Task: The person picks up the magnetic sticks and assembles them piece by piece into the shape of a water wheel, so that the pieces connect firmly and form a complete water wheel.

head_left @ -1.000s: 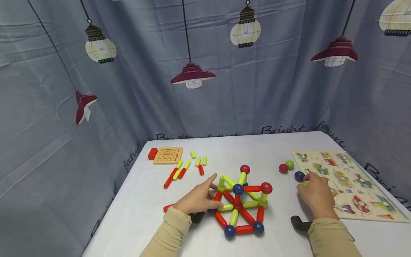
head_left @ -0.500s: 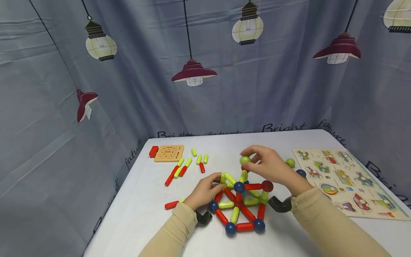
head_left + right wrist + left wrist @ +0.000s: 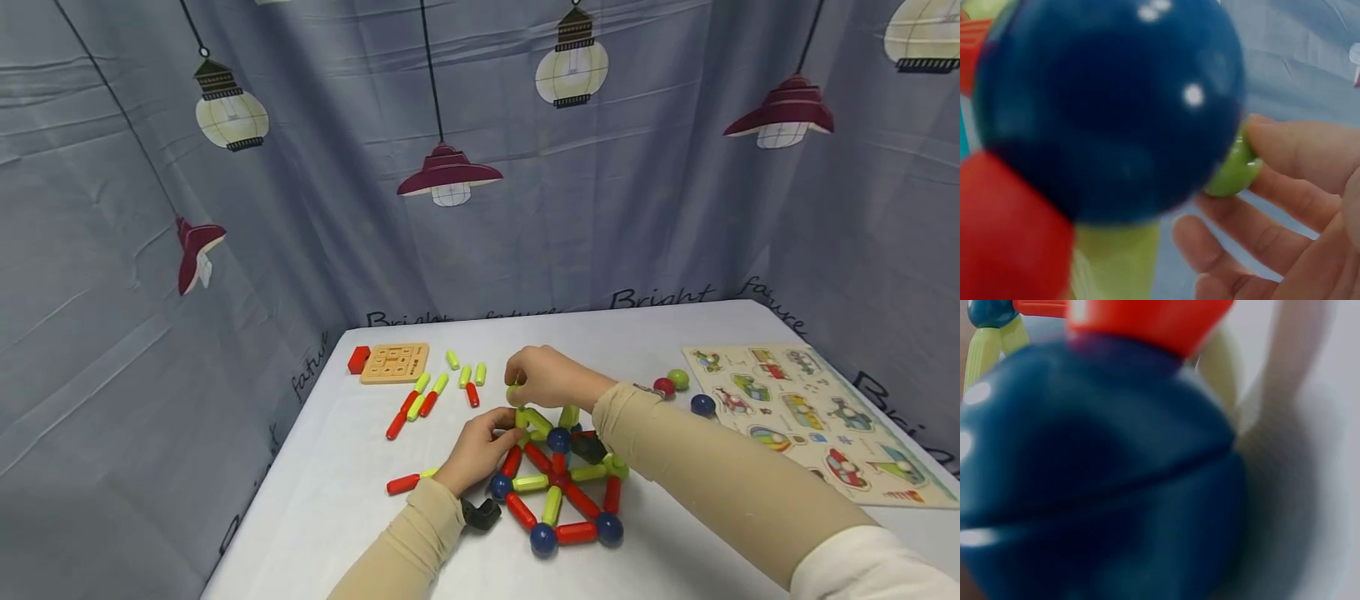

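And here a green ball (image 3: 513, 395) is pinched by the right hand (image 3: 551, 375) above the upright rod (image 3: 521, 419) at the frame's left corner; whether ball and rod touch cannot be told. From the right wrist, the ball is seen nipped between thumb and fingers, the lower fingers loosely bent out of the way, perhaps so nothing gets knocked. Below, that same corner of the frame (image 3: 558, 477) is gripped from the side by the left hand (image 3: 480, 450), presumably so the joint is braced with the rod's top free. The left wrist view is mostly blocked by a blue ball. On the bench (image 3: 322, 467), the frame is carried between the forearms on blue balls (image 3: 543, 540), seemingly as feet. Loose rods (image 3: 425, 405) are strewn to the left; loose balls (image 3: 702, 406) are grouped beside the puzzle (image 3: 731, 357), likely for the right hand's reach.
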### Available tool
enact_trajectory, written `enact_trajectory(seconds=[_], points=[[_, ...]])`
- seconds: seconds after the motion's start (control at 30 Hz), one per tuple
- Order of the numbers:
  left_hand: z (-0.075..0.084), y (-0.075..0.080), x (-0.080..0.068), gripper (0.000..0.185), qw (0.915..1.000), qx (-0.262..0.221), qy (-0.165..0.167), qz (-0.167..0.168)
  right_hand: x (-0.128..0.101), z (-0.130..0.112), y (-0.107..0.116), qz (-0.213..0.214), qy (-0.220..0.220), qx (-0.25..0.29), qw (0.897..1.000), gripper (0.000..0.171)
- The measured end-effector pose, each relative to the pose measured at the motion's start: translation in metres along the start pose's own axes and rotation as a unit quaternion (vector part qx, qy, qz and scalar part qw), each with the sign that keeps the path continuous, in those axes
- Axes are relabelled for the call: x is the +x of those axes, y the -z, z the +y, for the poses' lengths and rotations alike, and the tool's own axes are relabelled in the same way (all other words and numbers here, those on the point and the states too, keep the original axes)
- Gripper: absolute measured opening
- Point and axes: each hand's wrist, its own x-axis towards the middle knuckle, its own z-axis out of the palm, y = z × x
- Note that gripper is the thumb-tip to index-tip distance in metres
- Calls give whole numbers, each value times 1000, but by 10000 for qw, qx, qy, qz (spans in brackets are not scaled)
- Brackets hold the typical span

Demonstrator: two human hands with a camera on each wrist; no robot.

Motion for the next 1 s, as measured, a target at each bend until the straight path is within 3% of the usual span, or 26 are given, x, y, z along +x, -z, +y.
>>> enact_trajectory(seconds=[0.2,0.4,0.5,0.83,0.93,1.0], points=[[3,0,0,22,10000,15,52,14,0,2,-5,-190,-237,-172,9994,18],[1,1,0,22,10000,-14,35,-28,-11,-3,-5,-351,-844,-1059,9902,72],[-1,2,0,22,10000,5,51,5,-16,-6,-7,-514,-876,-1337,9858,85],[-2,0,0,23,9999,22,141,-20,-19,-2,-7,-348,-917,-1128,9888,83],[-2,0,0,25,9999,-2,85,-68,-31,-7,9,-13,-569,-832,9949,61],[-1,-1,0,27,9999,-31,33,-130,-50,-16,26,574,104,-350,9977,40]])
